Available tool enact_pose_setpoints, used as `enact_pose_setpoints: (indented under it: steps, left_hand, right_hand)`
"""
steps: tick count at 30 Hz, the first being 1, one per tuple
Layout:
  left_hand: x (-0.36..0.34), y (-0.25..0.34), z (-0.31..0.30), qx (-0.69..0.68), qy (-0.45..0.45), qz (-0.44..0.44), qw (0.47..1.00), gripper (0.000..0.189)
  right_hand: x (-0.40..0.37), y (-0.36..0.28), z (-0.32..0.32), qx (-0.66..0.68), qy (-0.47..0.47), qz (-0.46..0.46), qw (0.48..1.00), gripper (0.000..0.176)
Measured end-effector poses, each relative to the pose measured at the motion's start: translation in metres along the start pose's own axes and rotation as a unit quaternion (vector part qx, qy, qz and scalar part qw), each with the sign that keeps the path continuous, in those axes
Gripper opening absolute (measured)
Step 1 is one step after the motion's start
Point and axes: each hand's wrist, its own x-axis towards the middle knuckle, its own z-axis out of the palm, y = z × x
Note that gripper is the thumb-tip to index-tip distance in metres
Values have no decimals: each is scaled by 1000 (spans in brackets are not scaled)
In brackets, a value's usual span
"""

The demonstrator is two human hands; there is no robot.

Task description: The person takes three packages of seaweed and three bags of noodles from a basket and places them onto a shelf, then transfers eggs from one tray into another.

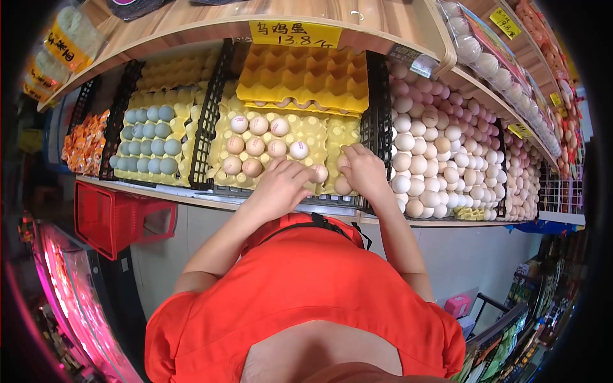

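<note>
My left hand is at the front of a yellow egg tray, its fingers closed around a pale egg. My right hand is bent over a second egg at the tray's right side, fingertips curled on it. Just below those fingers another brownish egg sits in the tray. Several white and brown eggs, some with red print, rest in rows left of my hands. Behind them stands a stack of orange-yellow trays with eggs under it.
Black crates divide the shelf. Bluish eggs fill a tray on the left; loose pale eggs are heaped on the right. A yellow price sign hangs on the upper shelf edge. A red basket stands below left.
</note>
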Motion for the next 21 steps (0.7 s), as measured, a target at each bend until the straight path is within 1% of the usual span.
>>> enact_pose_setpoints:
  steps: [1, 3, 4, 6, 10, 12, 14, 16, 17, 18, 20, 21]
  left_hand:
    - [2, 1, 4, -1, 5, -8, 1000, 39]
    - [6, 9, 8, 11, 15, -17, 1000, 40]
    - [11, 11, 11, 15, 17, -20, 1000, 40]
    - [20, 11, 17, -10, -8, -22, 1000, 42]
    - [37, -3, 37, -14, 6, 11, 1000, 42]
    - [44, -9, 37, -7, -81, -2, 997, 49]
    - [47, -12, 35, 1, -82, 13, 997, 49]
    - [52, -14, 33, -23, -125, 30, 991, 49]
    - [54, -15, 31, -44, -105, 49, 992, 48]
    - [57, -17, 29, -47, -100, 47, 993, 48]
    - [64, -21, 16, -126, -117, 26, 985, 51]
    - [65, -19, -2, -167, -98, 9, 981, 57]
  right_hand:
    - [1, 0, 0, 3, -2, -5, 1000, 35]
    - [3, 0, -2, -15, -63, 11, 998, 32]
    - [4, -2, -5, -13, -62, 7, 998, 32]
    - [7, -6, -8, -45, -116, 32, 992, 29]
    - [11, -11, -6, -64, -133, 55, 988, 27]
    - [12, -10, -2, -58, -146, 59, 986, 28]
    - [13, -9, 3, -54, -156, 74, 983, 29]
    - [12, -7, 2, -21, -146, 92, 985, 29]
    - [13, -9, -5, 1, -141, 107, 984, 31]
    - [17, -11, -11, -3, -144, 103, 984, 31]
    - [23, -17, -23, 56, -19, 73, 996, 34]
    - [31, -23, -32, 77, -3, 71, 994, 34]
